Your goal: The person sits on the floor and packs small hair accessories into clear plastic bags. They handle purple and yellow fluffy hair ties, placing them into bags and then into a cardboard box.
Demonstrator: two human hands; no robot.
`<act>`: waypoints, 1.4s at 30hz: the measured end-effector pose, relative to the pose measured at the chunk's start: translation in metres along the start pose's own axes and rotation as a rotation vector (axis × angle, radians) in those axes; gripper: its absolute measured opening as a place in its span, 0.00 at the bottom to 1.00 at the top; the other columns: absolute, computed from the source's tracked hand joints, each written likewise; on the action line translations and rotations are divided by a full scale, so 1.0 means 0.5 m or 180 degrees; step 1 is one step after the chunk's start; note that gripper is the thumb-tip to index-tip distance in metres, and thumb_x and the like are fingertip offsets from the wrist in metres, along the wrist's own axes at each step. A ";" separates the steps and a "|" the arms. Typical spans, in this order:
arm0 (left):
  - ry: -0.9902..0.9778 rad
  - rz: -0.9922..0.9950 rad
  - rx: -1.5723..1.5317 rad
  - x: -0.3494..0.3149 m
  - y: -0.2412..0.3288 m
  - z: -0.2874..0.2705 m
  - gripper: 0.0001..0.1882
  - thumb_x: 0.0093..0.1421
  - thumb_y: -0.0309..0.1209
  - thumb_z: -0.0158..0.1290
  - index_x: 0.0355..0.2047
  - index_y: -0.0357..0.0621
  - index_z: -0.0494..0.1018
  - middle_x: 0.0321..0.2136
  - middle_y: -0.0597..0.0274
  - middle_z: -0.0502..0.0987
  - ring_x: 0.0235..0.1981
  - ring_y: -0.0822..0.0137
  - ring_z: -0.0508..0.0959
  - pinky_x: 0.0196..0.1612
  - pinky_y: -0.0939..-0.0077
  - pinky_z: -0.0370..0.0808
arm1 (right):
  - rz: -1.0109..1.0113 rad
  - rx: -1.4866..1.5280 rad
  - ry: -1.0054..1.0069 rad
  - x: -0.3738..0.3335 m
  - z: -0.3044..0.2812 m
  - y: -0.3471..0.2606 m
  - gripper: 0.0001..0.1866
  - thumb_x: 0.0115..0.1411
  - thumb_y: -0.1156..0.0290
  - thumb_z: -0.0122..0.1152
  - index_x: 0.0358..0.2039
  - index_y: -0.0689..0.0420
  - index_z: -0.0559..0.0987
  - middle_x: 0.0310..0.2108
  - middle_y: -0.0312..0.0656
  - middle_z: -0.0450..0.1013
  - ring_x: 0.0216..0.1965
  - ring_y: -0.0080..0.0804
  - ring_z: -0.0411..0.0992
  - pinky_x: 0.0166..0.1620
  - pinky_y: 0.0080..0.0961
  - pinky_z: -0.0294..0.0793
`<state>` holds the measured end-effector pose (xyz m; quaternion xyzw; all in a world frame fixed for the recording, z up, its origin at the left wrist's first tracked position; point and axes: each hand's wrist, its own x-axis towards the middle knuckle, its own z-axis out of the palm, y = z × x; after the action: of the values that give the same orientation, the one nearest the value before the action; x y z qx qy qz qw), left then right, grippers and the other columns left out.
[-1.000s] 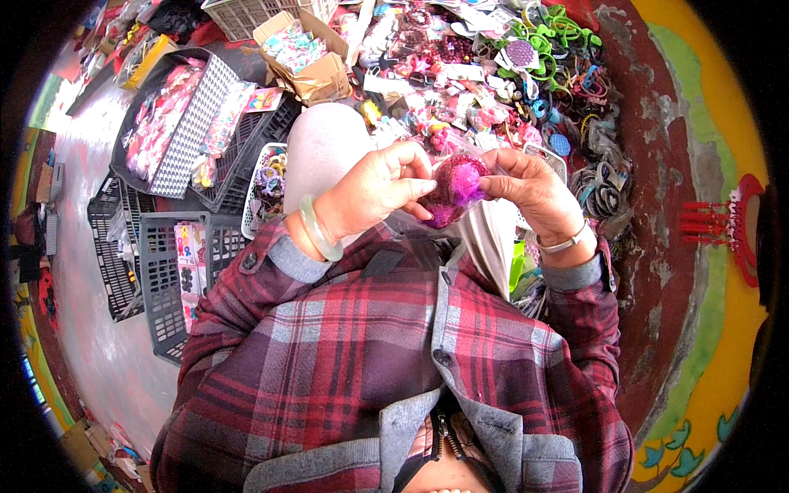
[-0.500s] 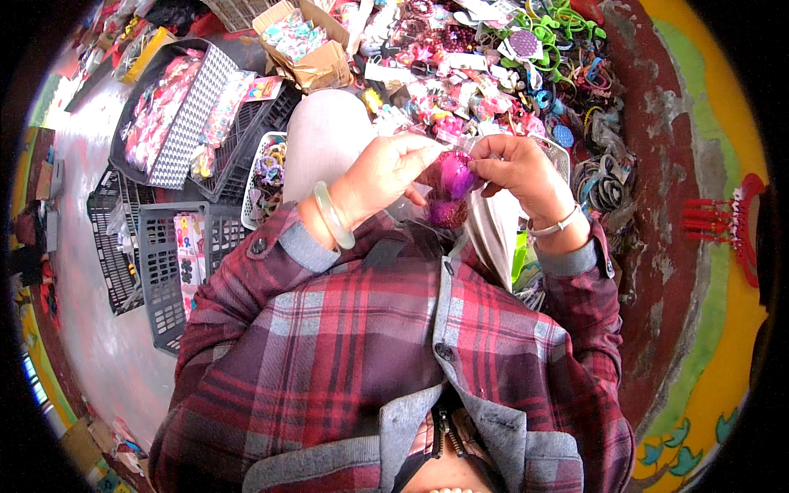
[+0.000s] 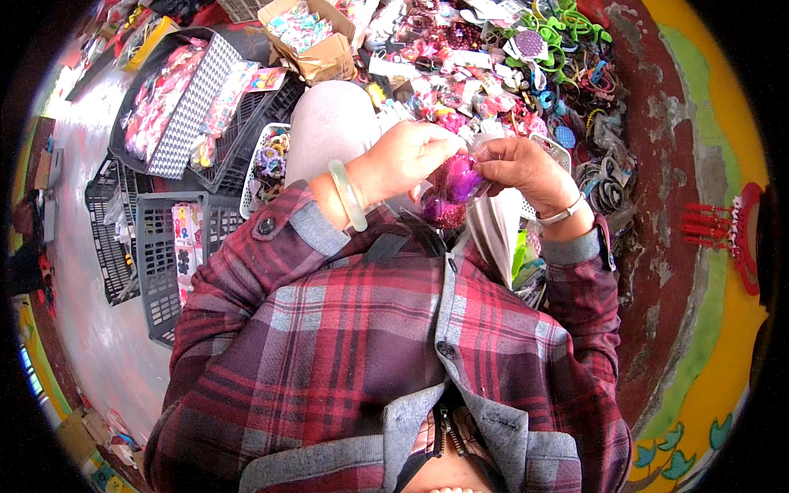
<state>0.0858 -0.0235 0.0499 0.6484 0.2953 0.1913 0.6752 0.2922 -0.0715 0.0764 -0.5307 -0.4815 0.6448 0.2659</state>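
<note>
Between my two hands, in front of my chest, hangs a clear plastic bag (image 3: 450,182) with shiny purple and magenta pieces inside; their exact kind cannot be made out. My left hand (image 3: 404,161), with a pale bangle on its wrist, pinches the bag's upper left edge. My right hand (image 3: 526,171), a silvery bracelet below it, grips the upper right side between thumb and fingers. The bag's lower part hangs free over my lap.
Beyond my hands spreads a pile of hair accessories (image 3: 460,66), with green bands (image 3: 567,41) at its right. An open carton (image 3: 306,37) stands behind my knee. On my left are a grey crate (image 3: 168,255), a white basket (image 3: 251,177) and a black tray (image 3: 140,107).
My left hand has shifted slightly right and upward, its fingers now closer to the right hand. The bag has turned a little and shows more of its magenta contents.
</note>
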 end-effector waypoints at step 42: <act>-0.0107 -0.0527 -0.2373 0.033 -0.052 -0.037 0.19 0.50 0.17 0.52 0.45 0.38 0.68 0.39 0.60 0.75 0.42 0.70 0.74 0.47 0.77 0.70 | -0.1005 0.2822 0.1216 0.023 0.015 0.083 0.10 0.58 0.74 0.50 0.41 0.60 0.72 0.36 0.39 0.74 0.34 0.29 0.74 0.35 0.27 0.77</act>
<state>0.0829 -0.0008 0.0218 0.3353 0.2456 0.2197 0.8826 0.2886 -0.0806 0.0335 -0.3960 -0.1787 0.6305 0.6432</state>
